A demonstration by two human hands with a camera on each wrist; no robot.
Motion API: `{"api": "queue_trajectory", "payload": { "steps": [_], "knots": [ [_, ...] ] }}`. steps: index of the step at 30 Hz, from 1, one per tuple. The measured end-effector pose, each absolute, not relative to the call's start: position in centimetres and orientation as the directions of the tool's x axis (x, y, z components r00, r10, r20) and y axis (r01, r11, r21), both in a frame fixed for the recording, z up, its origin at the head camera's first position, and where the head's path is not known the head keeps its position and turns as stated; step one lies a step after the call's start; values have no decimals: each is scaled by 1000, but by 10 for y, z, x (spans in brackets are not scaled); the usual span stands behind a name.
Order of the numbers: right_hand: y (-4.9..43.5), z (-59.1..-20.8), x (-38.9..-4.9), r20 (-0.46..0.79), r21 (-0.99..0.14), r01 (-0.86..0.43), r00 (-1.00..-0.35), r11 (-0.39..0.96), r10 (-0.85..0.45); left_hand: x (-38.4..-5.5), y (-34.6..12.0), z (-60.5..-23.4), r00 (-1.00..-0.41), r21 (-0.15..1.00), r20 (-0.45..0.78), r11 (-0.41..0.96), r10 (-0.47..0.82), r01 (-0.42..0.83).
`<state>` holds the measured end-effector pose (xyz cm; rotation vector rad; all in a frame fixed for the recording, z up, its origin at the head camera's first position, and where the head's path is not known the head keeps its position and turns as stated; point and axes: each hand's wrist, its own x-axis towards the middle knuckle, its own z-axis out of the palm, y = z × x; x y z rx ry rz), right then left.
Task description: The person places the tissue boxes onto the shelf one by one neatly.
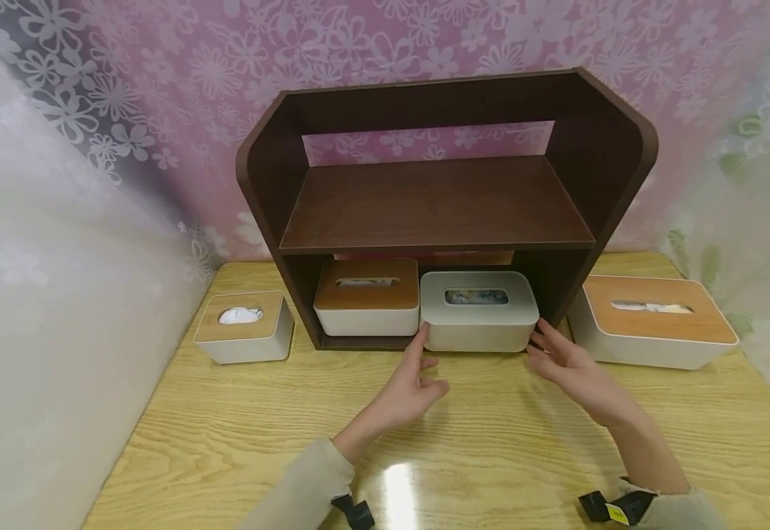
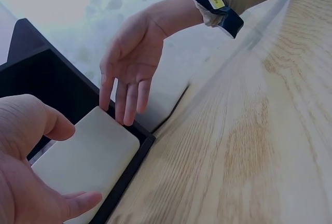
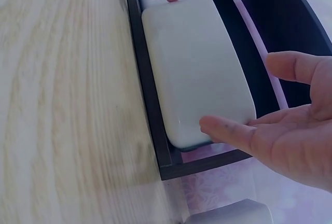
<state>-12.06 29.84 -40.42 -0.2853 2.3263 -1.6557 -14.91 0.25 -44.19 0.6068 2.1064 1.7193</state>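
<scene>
A pale grey tissue box (image 1: 481, 337) with an oval slot in its lid sits in the lower right of the dark brown shelf (image 1: 434, 202). My left hand (image 1: 403, 391) has its fingertips at the box's front left corner, thumb held apart. At the front right corner my right hand (image 1: 572, 370) touches with extended fingers. Seen from the right wrist, the box's smooth front face (image 3: 194, 68) lies between both hands, and neither hand curls round it. A wood-lidded white tissue box (image 1: 366, 320) stands just left of it in the same compartment.
A small wood-lidded tissue box (image 1: 244, 347) stands on the table left of the shelf. A longer one (image 1: 653, 346) stands to its right, close to the right hand. The shelf's upper board (image 1: 434, 206) overhangs both inner boxes. Side walls flank the wooden table (image 1: 478, 442).
</scene>
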Motion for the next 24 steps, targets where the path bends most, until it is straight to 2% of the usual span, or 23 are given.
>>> {"api": "queue_trajectory", "payload": {
  "steps": [9,24],
  "knots": [
    [294,-410,-123,-107,-939,-1,-950,345,-294,-154,9,-445,-841,983,5,152,541,104],
    [291,-415,-128,-88,-959,2,-953,283,-290,-160,15,-449,-850,979,13,168,527,119]
  ]
}}
